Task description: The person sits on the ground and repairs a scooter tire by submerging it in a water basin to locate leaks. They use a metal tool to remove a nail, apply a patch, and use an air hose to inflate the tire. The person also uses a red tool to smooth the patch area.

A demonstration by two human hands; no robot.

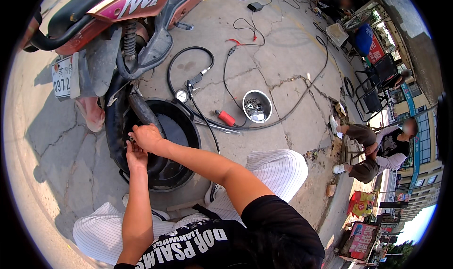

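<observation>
Over round basin [196, 136], rubbery tube [143, 111]

A dark grey rubber tube [143, 111] slants downward left of the frame's centre, smooth and rounded. Its lower stretch is partly hidden.

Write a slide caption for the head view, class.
Left hand and right hand close together by a dark tube, over a black basin beside a reddish scooter.

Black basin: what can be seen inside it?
The black basin holds what looks like water and part of a tube; the tube, left hand and right hand cover what lies beneath.
</observation>
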